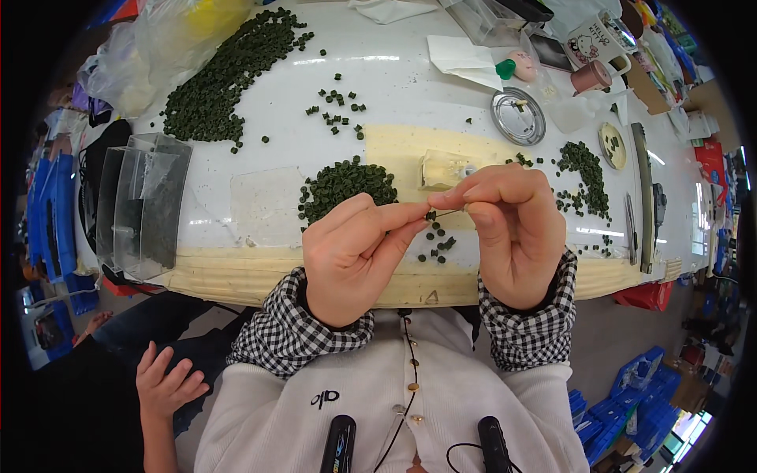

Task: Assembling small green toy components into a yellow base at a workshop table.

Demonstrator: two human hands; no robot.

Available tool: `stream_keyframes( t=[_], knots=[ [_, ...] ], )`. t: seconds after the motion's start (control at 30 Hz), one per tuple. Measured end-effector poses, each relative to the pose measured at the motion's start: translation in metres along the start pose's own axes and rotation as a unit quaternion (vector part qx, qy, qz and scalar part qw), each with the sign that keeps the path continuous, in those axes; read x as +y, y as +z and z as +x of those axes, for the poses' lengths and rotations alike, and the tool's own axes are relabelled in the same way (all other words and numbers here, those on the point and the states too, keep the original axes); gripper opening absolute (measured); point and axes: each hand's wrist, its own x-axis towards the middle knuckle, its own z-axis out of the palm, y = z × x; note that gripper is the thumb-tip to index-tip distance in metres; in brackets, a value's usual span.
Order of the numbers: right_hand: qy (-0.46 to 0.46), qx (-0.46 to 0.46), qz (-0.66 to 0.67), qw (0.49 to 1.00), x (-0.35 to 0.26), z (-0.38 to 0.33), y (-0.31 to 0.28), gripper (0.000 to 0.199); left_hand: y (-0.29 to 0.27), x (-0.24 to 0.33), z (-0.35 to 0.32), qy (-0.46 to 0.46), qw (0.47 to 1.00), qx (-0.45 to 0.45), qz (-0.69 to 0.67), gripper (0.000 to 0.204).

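Over the front of the white table, my left hand (pixel 343 256) pinches a small dark green spool-shaped part (pixel 430 215) between thumb and forefinger. My right hand (pixel 516 232) faces it, its thumb and forefinger closed on a thin metal pin (pixel 449 212). The pin's left end meets the green part; whether it passes through cannot be made out. A heap of the same green parts (pixel 347 188) lies just beyond my left hand, and a few loose ones (pixel 439 249) lie below my fingertips. Behind my right hand sits a small clear plastic box (pixel 443 167).
A larger heap of green parts (pixel 229 83) spreads at the far left, another (pixel 585 177) at right. Clear trays (pixel 146 205) stand at left. A round metal lid (pixel 518 116), a mug (pixel 591 43) and a long metal bar (pixel 643 197) are at right. Another person's hand (pixel 168 382) is lower left.
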Motion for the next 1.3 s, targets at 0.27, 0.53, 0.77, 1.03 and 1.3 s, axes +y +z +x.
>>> stream_keyframes(
  t=[0.27,0.53,0.77,1.03,1.3],
  knots=[
    [0.042,0.160,0.014,0.986,-0.001,0.002,-0.001,0.014,0.000,0.004,0.002,-0.016,1.000,0.001,0.000,0.023],
    [-0.040,0.131,-0.278,0.951,0.015,0.013,-0.004,0.010,-0.007,0.001,-0.001,-0.025,0.999,0.006,-0.036,0.020],
    [-0.026,0.077,-0.320,0.944,-0.018,0.027,-0.003,0.029,-0.057,0.002,-0.011,-0.057,0.996,0.015,-0.069,0.024],
    [-0.474,-0.209,-0.375,0.769,-0.071,0.167,0.147,0.017,-0.091,-0.040,-0.029,-0.158,0.975,0.088,-0.131,0.008],
    [-0.295,-0.414,-0.464,0.725,-0.083,0.239,0.249,0.022,-0.070,-0.051,-0.030,-0.094,0.937,0.200,-0.271,0.022]
  ],
)
